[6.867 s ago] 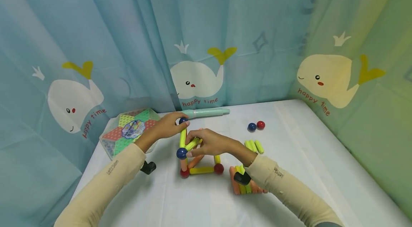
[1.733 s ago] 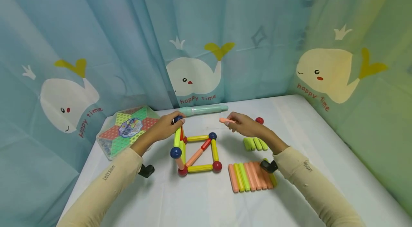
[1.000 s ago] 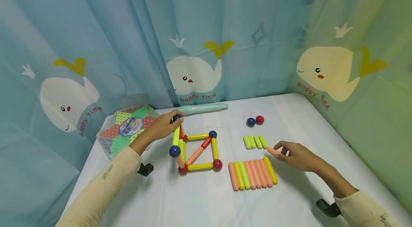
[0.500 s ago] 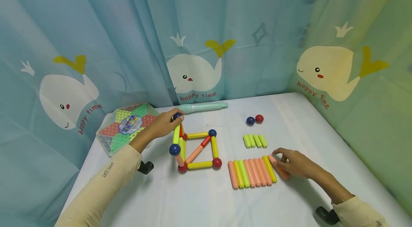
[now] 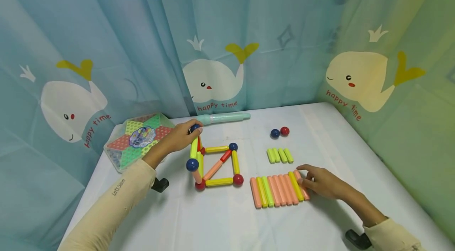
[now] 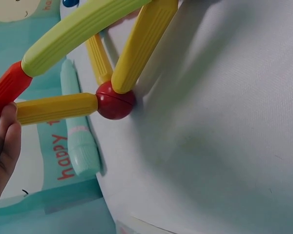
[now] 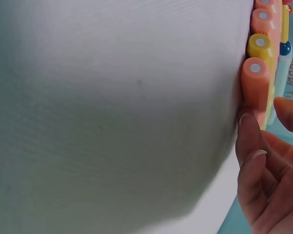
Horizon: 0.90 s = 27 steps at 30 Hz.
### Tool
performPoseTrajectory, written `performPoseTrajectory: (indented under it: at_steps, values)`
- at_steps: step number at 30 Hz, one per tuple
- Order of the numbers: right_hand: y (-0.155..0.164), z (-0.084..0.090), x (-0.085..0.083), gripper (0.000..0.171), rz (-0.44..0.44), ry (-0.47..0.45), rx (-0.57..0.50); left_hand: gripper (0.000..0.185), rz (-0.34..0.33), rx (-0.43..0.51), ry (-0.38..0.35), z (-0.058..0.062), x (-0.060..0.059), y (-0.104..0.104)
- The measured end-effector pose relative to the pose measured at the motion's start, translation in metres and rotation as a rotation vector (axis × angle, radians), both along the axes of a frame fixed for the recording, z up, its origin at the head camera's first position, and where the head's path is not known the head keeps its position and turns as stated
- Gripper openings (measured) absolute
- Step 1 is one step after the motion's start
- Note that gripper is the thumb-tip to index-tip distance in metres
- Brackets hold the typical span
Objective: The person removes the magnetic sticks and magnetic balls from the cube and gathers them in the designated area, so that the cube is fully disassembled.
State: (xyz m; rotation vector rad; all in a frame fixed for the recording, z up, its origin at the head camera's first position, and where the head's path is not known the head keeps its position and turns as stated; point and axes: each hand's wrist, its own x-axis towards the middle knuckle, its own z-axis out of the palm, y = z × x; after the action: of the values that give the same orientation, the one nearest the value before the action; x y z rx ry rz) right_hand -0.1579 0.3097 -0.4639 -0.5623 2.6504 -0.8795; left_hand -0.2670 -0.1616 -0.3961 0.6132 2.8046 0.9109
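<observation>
A frame of coloured magnetic rods and balls (image 5: 215,164) stands left of centre on the white table (image 5: 220,219). My left hand (image 5: 182,137) pinches the blue ball (image 5: 194,127) at the frame's raised top corner. In the left wrist view a red ball (image 6: 115,100) joins yellow rods, with my fingers (image 6: 2,151) at the left edge. My right hand (image 5: 317,182) rests its fingertips on the orange rod (image 5: 303,189) at the right end of a flat row of rods (image 5: 275,191). In the right wrist view that orange rod (image 7: 255,73) lies against a yellow one, my fingers (image 7: 254,151) touching its side.
Several short green rods (image 5: 279,155) lie behind the row, with a blue ball (image 5: 274,133) and a red ball (image 5: 284,131) further back. A teal pen (image 5: 224,117) lies by the curtain. A hexagonal game box (image 5: 136,140) sits at the far left.
My right hand carried an orange rod from near the frame to the row's right end, laid it down and pushed it against the yellow rod. The left hand stayed on the blue ball.
</observation>
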Motion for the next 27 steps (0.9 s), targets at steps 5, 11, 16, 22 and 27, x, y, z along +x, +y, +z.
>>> performPoseTrajectory:
  at_steps: [5,11,16,22,27]
  values:
    - [0.002,0.004,0.0,0.046,-0.025,-0.044,0.011,0.036,0.002,-0.001,0.001,-0.001,-0.001,0.0]
    - [0.003,0.01,-0.002,0.044,-0.034,-0.098,-0.006,0.036,0.002,0.001,0.002,-0.001,-0.001,-0.001]
    - [0.003,0.014,-0.001,0.046,-0.022,-0.115,-0.024,0.034,0.005,0.01,0.008,-0.001,0.0,-0.001]
    - [0.003,0.017,-0.002,0.046,-0.015,-0.129,-0.011,0.035,0.01,0.008,0.005,-0.001,0.0,-0.001]
    - [-0.005,0.025,-0.007,0.043,-0.015,-0.041,0.007,0.035,0.01,0.006,0.012,-0.002,0.0,-0.001]
